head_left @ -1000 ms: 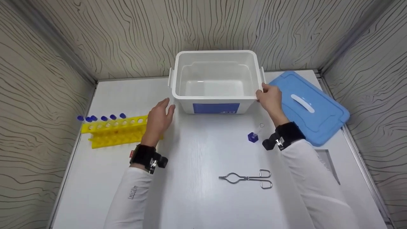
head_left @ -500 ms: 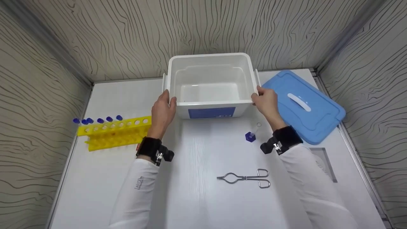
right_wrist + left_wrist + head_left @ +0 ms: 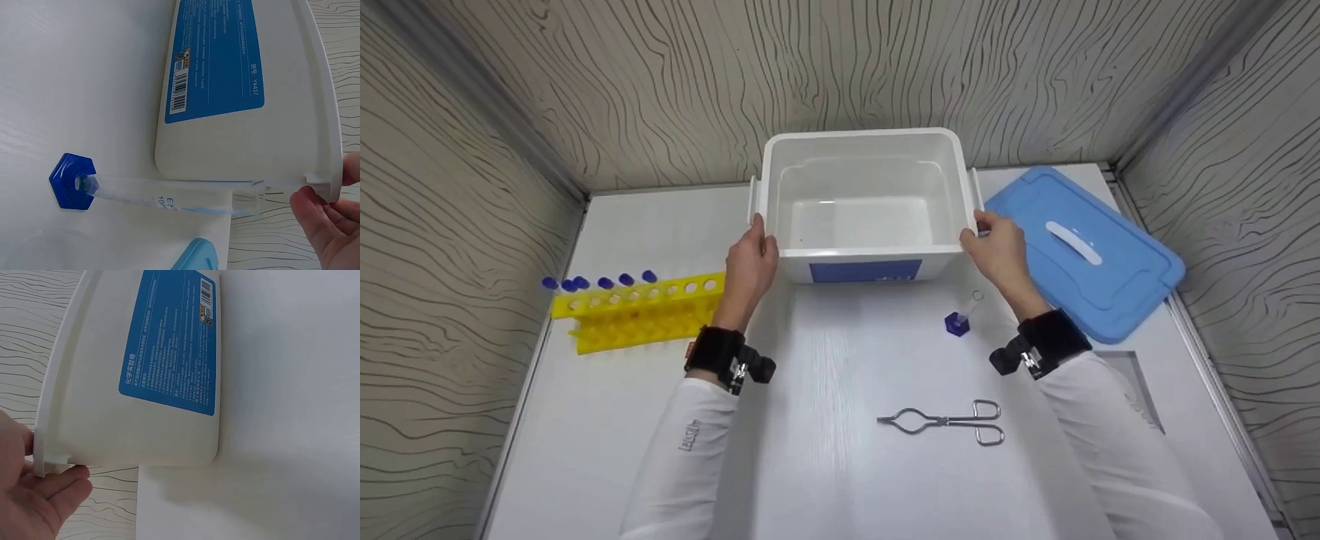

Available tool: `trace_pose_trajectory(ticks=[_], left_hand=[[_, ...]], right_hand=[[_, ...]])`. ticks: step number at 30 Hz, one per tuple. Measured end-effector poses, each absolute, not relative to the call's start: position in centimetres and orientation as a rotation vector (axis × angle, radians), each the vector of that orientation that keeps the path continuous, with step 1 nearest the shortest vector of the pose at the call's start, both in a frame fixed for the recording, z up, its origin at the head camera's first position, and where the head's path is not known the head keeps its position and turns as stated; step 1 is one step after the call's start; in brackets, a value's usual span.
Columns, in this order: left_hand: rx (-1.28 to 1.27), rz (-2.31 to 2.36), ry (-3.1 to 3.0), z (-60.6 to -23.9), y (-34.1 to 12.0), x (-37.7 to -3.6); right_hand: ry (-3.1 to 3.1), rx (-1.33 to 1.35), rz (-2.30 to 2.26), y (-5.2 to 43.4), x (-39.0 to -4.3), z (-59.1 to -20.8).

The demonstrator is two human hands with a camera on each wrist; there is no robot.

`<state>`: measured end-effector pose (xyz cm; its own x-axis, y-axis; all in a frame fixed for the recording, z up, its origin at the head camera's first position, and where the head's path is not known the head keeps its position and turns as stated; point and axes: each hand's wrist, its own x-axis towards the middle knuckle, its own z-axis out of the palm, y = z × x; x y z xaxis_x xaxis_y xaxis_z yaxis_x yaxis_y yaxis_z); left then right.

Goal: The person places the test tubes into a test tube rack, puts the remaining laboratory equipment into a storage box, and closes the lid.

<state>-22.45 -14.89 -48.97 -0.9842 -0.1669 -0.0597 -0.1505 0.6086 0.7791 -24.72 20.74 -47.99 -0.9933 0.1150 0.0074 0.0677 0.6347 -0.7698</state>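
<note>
A white plastic storage box (image 3: 870, 253) without its lid stands at the back of the table, with a blue label (image 3: 174, 343) on its front. My left hand (image 3: 752, 262) grips the front left corner of its rim, thumb on the rim and fingers beneath, as the left wrist view shows. At the front right corner my right hand (image 3: 997, 251) pinches the rim between thumb and fingers. A clear graduated cylinder (image 3: 174, 196) on a blue hexagonal base (image 3: 73, 181) stands upright just in front of the box, near the right hand.
The blue lid (image 3: 1087, 262) with a white handle lies at the right. Left of the left arm is a yellow test tube rack (image 3: 637, 315) with several blue-capped tubes (image 3: 605, 283). Metal crucible tongs (image 3: 941, 421) lie at the front. Patterned walls (image 3: 870, 67) close in the table.
My left hand has come up to the box and taken hold of its left rim corner. The box has shifted slightly toward me; my right hand has kept its grip.
</note>
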Motion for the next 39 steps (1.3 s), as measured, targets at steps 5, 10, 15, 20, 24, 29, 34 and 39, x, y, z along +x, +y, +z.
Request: trace_pose_trajectory(ticks=[5, 10, 15, 20, 24, 29, 34, 39], left_hand=[[0.323, -1.343, -2.813, -48.7, -14.9, -22.0], [0.324, -1.321, -2.814, -48.6, -15.1, -21.5], [0.282, -1.261, -2.813, -48.5, -15.1, -20.7], [0.268, -1.201, -2.839, -48.2, -15.1, -20.2], [0.289, -1.164, -2.820, -48.0, -15.0, -20.2], [0.255, -1.140, -2.756, -47.7, -15.1, -21.2], [0.201, -1.092, -2.854, -47.9, -15.1, -22.0], [0.178, -1.037, -2.965, -48.1, -15.3, -21.9]], right_hand=[[-2.836, -0.102, 1.248, 20.7, -24.5, -47.7], [-2.858, -0.074, 1.224, 20.6, -24.0, -47.6], [-2.853, -0.033, 1.197, 20.9, -23.2, -47.7], [-2.899, 0.030, 1.091, 21.4, -22.8, -47.4], [-2.947, 0.058, 1.069, 22.0, -23.2, -46.6], [-2.953, 0.099, 1.129, 22.0, -24.5, -46.7], [-3.014, 0.252, 1.058, 21.2, -25.3, -47.7], [-3.029, 0.337, 0.887, 20.6, -25.2, -48.0]])
